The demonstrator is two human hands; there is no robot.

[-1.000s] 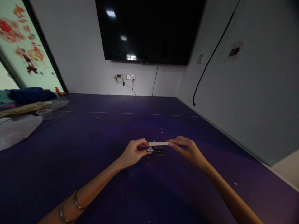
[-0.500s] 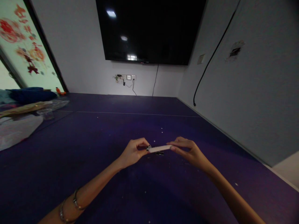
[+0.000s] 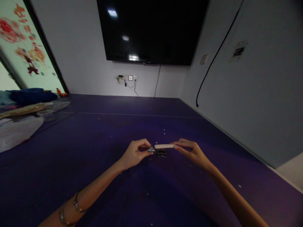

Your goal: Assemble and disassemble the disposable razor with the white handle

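Note:
Between the thumb and fingers of my left hand [image 3: 136,153] is a small silvery metal piece [image 3: 151,149], too small to tell its kind. My right hand [image 3: 189,150] pinches the right end of a pale, slim stick [image 3: 164,146] with a rounded left tip. That tip is close beside the metal piece, with a narrow gap between them. Below the stick, a small black object with shiny parts [image 3: 162,153] lies on the purple surface [image 3: 132,195].
Cloth, a dark blue bundle [image 3: 33,95] and clear plastic [image 3: 21,129] lie at the left. Small white bits dot the surface. A television [image 3: 153,31] hangs on the back wall above sockets [image 3: 130,78]. A black cable [image 3: 213,60] hangs down the right wall.
The pale stick has come away from the metal piece, moving slightly right and up and turning nearly level. More of the metal piece and the black object shows.

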